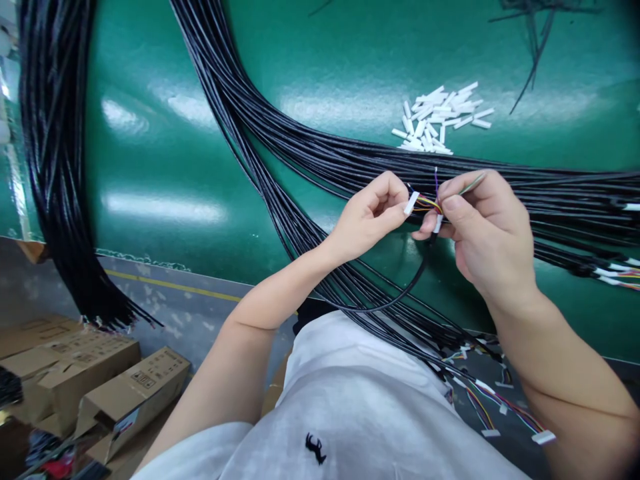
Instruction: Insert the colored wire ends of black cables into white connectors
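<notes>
My left hand [375, 217] pinches a small white connector [411, 203] between thumb and fingers. Yellow, red and dark wires [427, 203] run from it towards my right hand [493, 233]. That hand is closed on the wire end of a black cable [417, 277], just where a white sleeve [439, 223] sits. A purple wire [436, 180] sticks up loose beside its fingertips, and a thin greenish strand [473, 183] shows above its thumb. The fingers partly hide the wires. From the sleeve, the cable curves down and left into a black bundle lying across my front.
Long black cable bundles [300, 137] cross the green table [165, 160]; another bundle [53, 133] hangs over the left edge. A pile of white tubes [435, 117] lies beyond my hands. Finished-looking connector ends [543, 437] hang at lower right. Cardboard boxes [135, 393] stand on the floor at left.
</notes>
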`<act>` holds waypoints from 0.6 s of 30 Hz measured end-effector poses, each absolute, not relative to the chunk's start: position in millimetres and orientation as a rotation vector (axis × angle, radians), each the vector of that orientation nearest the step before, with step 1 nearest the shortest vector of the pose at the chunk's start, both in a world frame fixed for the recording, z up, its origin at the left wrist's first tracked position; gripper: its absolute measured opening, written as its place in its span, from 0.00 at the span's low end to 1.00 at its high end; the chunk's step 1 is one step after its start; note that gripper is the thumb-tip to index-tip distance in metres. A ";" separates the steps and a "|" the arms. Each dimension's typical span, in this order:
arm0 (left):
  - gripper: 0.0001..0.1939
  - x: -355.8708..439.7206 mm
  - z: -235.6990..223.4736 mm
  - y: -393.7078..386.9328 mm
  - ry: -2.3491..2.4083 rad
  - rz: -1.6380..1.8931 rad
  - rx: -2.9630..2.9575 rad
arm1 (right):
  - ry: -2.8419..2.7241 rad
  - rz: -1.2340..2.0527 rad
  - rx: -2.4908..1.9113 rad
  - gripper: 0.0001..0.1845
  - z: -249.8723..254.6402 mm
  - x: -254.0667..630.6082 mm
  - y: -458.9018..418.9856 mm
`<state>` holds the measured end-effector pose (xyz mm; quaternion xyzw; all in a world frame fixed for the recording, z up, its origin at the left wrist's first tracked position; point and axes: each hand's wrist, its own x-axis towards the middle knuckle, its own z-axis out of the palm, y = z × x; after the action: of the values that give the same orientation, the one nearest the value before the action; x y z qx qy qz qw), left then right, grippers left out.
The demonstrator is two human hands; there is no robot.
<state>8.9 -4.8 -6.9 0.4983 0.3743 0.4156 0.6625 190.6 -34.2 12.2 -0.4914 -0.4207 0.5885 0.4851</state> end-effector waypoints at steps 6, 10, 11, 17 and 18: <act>0.26 9.2 -4.5 -10.2 0.838 0.952 1.214 | -0.943 1.475 -1.188 0.15 11.1 190.4 -27.9; 0.21 9.8 -6.2 -12.2 0.806 1.002 1.402 | -1.032 1.428 -1.242 0.12 6.0 191.6 -28.6; 0.21 10.0 -6.4 -12.3 0.784 1.009 1.456 | -1.041 1.426 -1.250 0.11 4.9 191.7 -28.7; 0.18 10.5 -5.8 -13.2 0.680 1.037 1.649 | -1.037 1.434 -1.237 0.11 3.4 192.2 -27.7; 0.17 10.4 -6.3 -13.8 0.700 1.076 1.642 | -1.031 1.437 -1.216 0.10 4.1 192.5 -27.9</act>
<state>10.4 -13.8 -6.3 0.6804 0.2899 0.4457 0.5043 192.5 -27.9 4.1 -0.4978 -0.4222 0.5883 0.4773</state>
